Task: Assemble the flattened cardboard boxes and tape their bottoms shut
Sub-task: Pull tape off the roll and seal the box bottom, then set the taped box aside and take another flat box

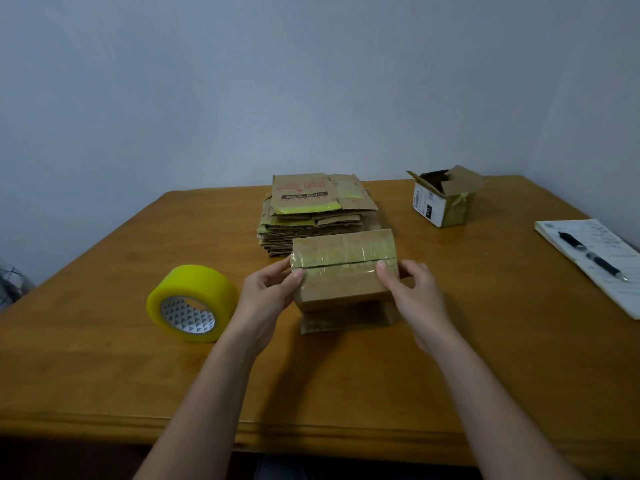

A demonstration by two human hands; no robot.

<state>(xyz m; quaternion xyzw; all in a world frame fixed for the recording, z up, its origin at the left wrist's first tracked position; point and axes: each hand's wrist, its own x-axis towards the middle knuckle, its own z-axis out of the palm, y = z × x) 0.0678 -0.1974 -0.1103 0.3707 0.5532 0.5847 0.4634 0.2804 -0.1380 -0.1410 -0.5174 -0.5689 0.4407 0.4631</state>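
Observation:
A small brown cardboard box [341, 271] stands at the table's middle with its taped face up; shiny tape runs along the centre seam. My left hand [266, 292] grips its left end, thumb on top. My right hand [412, 289] grips its right end, thumb on the taped seam. Lower flaps of the box spread on the table beneath it. Behind it lies a stack of flattened cardboard boxes [311, 209]. A yellow tape roll [192, 303] stands on its side to the left, apart from my hands.
An assembled small box [445, 199] with open top flaps stands at the back right. A notepad [595, 268] with two pens [592, 256] lies at the right edge. The wooden table [311, 382] ends against a pale wall behind.

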